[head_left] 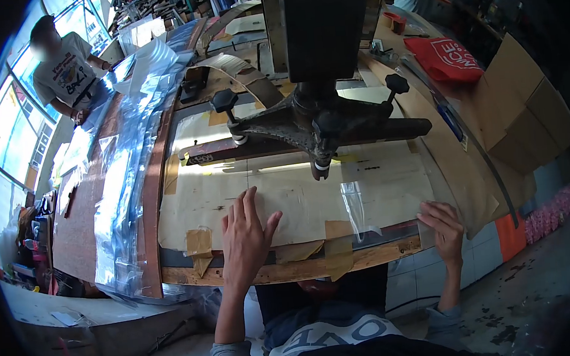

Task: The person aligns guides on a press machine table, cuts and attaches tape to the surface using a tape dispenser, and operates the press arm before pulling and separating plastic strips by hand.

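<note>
My left hand (244,230) lies open, with fingers and thumb spread, on the pale sheet (287,207) that covers the machine bed. Near the right front corner, my right hand (444,226) has its fingers bent together at the edge of a clear plastic film (426,233). How far the film extends over the bed is hard to make out. Between my hands lies a narrow clear plastic strip (353,206). Beyond them, a dark metal bar (374,133) spans the bed, carried by a black press head (317,119) with knobs.
Clear plastic sheets (129,169) are piled along the left side. A person (69,67) stands at the far left. To the right are a red bag (443,60) and an open cardboard box (524,105). Brown tape (338,244) covers parts of the wooden front edge (291,269).
</note>
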`<act>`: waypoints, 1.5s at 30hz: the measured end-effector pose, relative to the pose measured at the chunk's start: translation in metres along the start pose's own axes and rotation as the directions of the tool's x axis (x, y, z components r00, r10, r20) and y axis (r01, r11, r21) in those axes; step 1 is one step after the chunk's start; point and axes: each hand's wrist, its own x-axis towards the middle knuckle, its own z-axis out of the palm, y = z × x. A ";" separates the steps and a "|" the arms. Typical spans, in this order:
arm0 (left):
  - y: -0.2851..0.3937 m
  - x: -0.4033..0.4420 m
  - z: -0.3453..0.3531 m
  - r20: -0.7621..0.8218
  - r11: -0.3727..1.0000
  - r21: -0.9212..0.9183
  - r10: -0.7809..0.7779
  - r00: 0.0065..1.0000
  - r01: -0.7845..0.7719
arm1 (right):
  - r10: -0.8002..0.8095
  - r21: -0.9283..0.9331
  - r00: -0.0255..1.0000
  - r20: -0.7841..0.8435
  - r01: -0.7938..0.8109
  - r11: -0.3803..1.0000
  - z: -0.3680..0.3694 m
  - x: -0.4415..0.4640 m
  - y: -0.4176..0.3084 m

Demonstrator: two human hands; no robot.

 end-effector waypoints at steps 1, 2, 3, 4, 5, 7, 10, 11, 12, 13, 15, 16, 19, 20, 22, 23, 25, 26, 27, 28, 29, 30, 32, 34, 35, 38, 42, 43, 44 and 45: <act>0.005 -0.001 0.004 -0.017 1.000 0.025 -0.001 1.000 0.001 | -0.028 0.003 0.999 0.030 0.028 1.000 -0.001 0.000 -0.002; 0.010 -0.002 0.008 -0.037 0.999 0.051 0.001 0.999 0.001 | -0.058 0.007 0.997 0.057 0.058 0.998 -0.001 0.002 -0.005; 0.012 -0.002 0.011 -0.059 0.997 0.078 0.005 0.998 0.000 | -0.038 0.026 0.993 0.112 0.035 0.999 -0.006 0.007 -0.012; 0.013 -0.003 0.015 -0.067 0.999 0.029 -0.017 0.998 0.019 | -0.018 0.044 0.986 0.168 0.011 0.999 -0.014 0.013 -0.022; 0.012 -0.004 0.019 -0.073 0.999 -0.020 -0.037 0.997 0.036 | 0.002 0.059 0.975 0.222 -0.015 0.998 -0.019 0.018 -0.026; 0.011 -0.002 0.022 -0.081 0.978 -0.197 -0.088 0.993 0.071 | 0.046 0.099 0.987 0.156 -0.062 0.993 -0.014 0.012 -0.006; 0.004 0.002 0.018 -0.027 0.946 -0.313 -0.092 0.995 0.079 | 0.158 -0.025 0.987 0.040 -0.157 0.987 0.001 0.024 0.007; 0.000 0.003 0.018 -0.057 0.935 -0.353 -0.051 0.997 0.028 | 0.198 -0.090 0.980 -0.006 -0.197 0.976 0.006 0.029 0.007; 0.000 0.001 0.014 -0.008 0.926 -0.375 -0.050 0.999 0.043 | 0.211 -0.097 0.977 0.019 -0.208 0.973 0.009 0.032 0.008; 0.000 -0.001 0.007 0.040 0.917 -0.395 -0.048 0.998 0.060 | 0.223 -0.102 0.974 0.043 -0.218 0.971 0.013 0.034 0.009; -0.008 -0.008 -0.001 0.139 0.877 -0.468 -0.048 0.989 0.109 | 0.255 -0.110 0.961 0.102 -0.244 0.964 0.015 0.036 0.009; -0.018 -0.014 -0.005 0.190 0.842 -0.520 -0.049 0.981 0.143 | 0.274 -0.115 0.952 0.138 -0.259 0.959 0.012 0.037 0.007; -0.020 -0.026 -0.009 0.122 0.623 -0.770 -0.064 0.990 0.135 | 0.250 -0.073 0.944 0.214 -0.240 0.968 0.009 0.038 0.007; -0.017 -0.029 -0.010 0.064 0.516 -0.851 -0.086 0.994 0.100 | 0.226 -0.050 0.945 0.235 -0.221 0.974 0.008 0.039 0.008; -0.014 -0.028 -0.014 0.075 0.318 -0.941 -0.144 0.987 0.118 | 0.237 0.200 0.945 0.225 -0.283 0.938 0.005 0.042 0.011; -0.015 -0.028 -0.016 0.090 0.191 -0.974 -0.172 0.981 0.123 | 0.245 0.321 0.944 0.222 -0.308 0.896 0.003 0.044 0.011; -0.020 -0.027 -0.020 0.069 0.067 -0.994 -0.222 0.973 0.085 | 0.298 0.484 0.924 0.241 -0.380 0.788 -0.013 0.051 0.005; -0.019 -0.026 -0.025 0.037 0.089 -0.994 -0.264 0.964 0.062 | 0.323 0.558 0.912 0.252 -0.410 0.722 -0.025 0.056 0.001; -0.015 -0.024 -0.032 0.004 0.110 -0.993 -0.305 0.952 0.040 | 0.305 0.571 0.907 0.289 -0.419 0.706 -0.038 0.062 -0.003; -0.013 -0.022 -0.038 -0.029 0.132 -0.991 -0.343 0.939 0.017 | 0.286 0.582 0.902 0.324 -0.428 0.691 -0.053 0.070 -0.006; -0.012 -0.019 -0.041 -0.072 0.125 -0.992 -0.329 0.942 -0.032 | 0.265 0.593 0.896 0.357 -0.437 0.677 -0.065 0.078 -0.009; -0.012 -0.018 -0.044 -0.091 0.126 -0.991 -0.335 0.938 -0.051 | 0.251 0.601 0.895 0.369 -0.436 0.670 -0.072 0.085 -0.011; -0.011 -0.016 -0.050 -0.129 0.127 -0.988 -0.348 0.928 -0.090 | 0.222 0.618 0.893 0.393 -0.435 0.656 -0.083 0.098 -0.016; -0.011 -0.015 -0.054 -0.140 0.107 -0.988 -0.360 0.923 -0.108 | 0.186 0.606 0.890 0.417 -0.425 0.672 -0.094 0.108 -0.023; -0.011 -0.015 -0.055 -0.153 0.103 -0.987 -0.346 0.926 -0.124 | 0.167 0.602 0.887 0.430 -0.420 0.679 -0.096 0.111 -0.024; -0.013 -0.016 -0.061 -0.179 0.097 -0.983 -0.302 0.936 -0.156 | 0.109 0.660 0.920 0.376 -0.349 0.665 -0.092 0.112 -0.021; -0.013 -0.012 -0.066 -0.208 0.107 -0.977 -0.269 0.940 -0.186 | 0.140 0.675 0.891 0.432 -0.423 0.605 -0.094 0.116 -0.019; -0.012 -0.008 -0.070 -0.223 0.124 -0.973 -0.267 0.938 -0.196 | 0.146 0.692 0.901 0.408 -0.410 0.595 -0.091 0.118 -0.016; -0.010 0.000 -0.074 -0.240 0.140 -0.968 -0.265 0.934 -0.209 | 0.151 0.708 0.911 0.383 -0.395 0.586 -0.088 0.121 -0.014; -0.008 0.008 -0.078 -0.258 0.157 -0.962 -0.266 0.929 -0.223 | 0.162 0.702 0.932 0.324 -0.352 0.620 -0.087 0.126 -0.014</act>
